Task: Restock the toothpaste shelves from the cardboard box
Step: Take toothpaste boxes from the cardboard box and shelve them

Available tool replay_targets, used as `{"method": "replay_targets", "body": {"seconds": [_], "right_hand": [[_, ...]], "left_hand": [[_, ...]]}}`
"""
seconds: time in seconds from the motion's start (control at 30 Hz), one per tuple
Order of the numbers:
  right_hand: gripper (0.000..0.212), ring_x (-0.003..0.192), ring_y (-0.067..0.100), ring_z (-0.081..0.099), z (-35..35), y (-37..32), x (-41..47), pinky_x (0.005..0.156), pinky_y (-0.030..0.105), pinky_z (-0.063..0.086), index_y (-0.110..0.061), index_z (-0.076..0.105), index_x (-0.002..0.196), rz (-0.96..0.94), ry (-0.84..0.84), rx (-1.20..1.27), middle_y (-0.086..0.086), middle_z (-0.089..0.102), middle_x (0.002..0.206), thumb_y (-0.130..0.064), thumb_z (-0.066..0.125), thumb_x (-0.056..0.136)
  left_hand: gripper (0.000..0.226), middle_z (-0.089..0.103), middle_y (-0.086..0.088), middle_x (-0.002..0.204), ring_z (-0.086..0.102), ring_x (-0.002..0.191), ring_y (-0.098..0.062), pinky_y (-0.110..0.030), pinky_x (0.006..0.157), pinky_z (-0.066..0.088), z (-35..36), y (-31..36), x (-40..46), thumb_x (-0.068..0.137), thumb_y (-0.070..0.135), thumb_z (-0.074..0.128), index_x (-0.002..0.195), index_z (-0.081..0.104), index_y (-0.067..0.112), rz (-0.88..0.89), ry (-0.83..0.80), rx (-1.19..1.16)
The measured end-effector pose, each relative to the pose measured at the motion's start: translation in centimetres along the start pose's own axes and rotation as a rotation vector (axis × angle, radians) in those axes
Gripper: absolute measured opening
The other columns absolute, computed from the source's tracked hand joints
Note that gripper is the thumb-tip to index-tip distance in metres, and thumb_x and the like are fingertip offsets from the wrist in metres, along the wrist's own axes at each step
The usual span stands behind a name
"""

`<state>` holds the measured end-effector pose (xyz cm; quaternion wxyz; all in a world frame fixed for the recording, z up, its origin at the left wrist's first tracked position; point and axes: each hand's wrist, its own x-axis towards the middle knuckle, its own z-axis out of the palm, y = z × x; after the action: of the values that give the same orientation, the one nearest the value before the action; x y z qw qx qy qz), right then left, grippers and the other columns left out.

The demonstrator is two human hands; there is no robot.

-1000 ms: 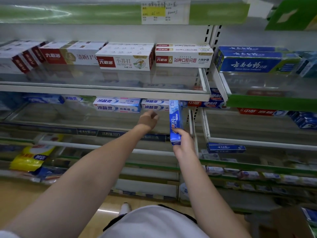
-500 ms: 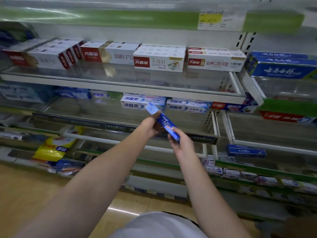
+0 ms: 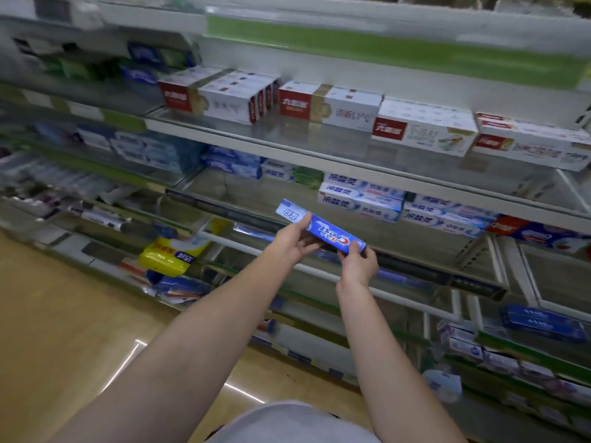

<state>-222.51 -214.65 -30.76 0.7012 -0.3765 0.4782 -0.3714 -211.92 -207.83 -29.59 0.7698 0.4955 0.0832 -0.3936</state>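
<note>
A blue toothpaste box with white and red lettering lies almost level in front of the middle shelf. My left hand grips its left half from below, fingers curled round it. My right hand pinches its right end. Behind the box, white-and-blue toothpaste boxes lie stacked on the middle shelf. The cardboard box is out of view.
Red-and-white toothpaste boxes line the upper shelf. A yellow pack lies on a low shelf at the left. Dark blue boxes sit lower right. A white rail runs under my hands. Wooden floor spreads at the left.
The blue box went from upright in my right hand to nearly level, held by both hands. My left hand came off the shelf and took hold of it. The view swung left.
</note>
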Motion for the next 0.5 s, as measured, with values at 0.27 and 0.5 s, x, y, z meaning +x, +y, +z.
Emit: {"method": "replay_targets", "body": {"seconds": [0.27, 0.5], "right_hand": [[0.024, 0.082, 0.008, 0.066, 7.2, 4.0, -5.1, 0.083, 0.033, 0.058, -0.008, 0.06, 0.126, -0.029, -0.174, -0.108, 0.003, 0.067, 0.105, -0.018, 0.052, 0.105], [0.004, 0.089, 0.013, 0.068, 12.2, 5.3, -6.4, 0.082, 0.034, 0.059, -0.02, 0.055, 0.104, -0.065, -0.272, -0.271, -0.005, 0.066, 0.096, -0.016, 0.056, 0.103]], "left_hand": [[0.052, 0.064, -0.024, 0.109, 0.069, 0.09, -0.037, -0.055, 0.077, 0.057, -10.0, 4.7, -1.1, 0.095, 0.007, 0.067, 0.129, 0.03, 0.019, 0.123, 0.159, -0.194], [0.066, 0.065, -0.022, 0.113, 0.07, 0.096, -0.036, -0.051, 0.067, 0.061, -14.5, 9.0, -1.1, 0.096, 0.009, 0.066, 0.147, 0.027, 0.021, 0.192, 0.2, -0.301]]}}
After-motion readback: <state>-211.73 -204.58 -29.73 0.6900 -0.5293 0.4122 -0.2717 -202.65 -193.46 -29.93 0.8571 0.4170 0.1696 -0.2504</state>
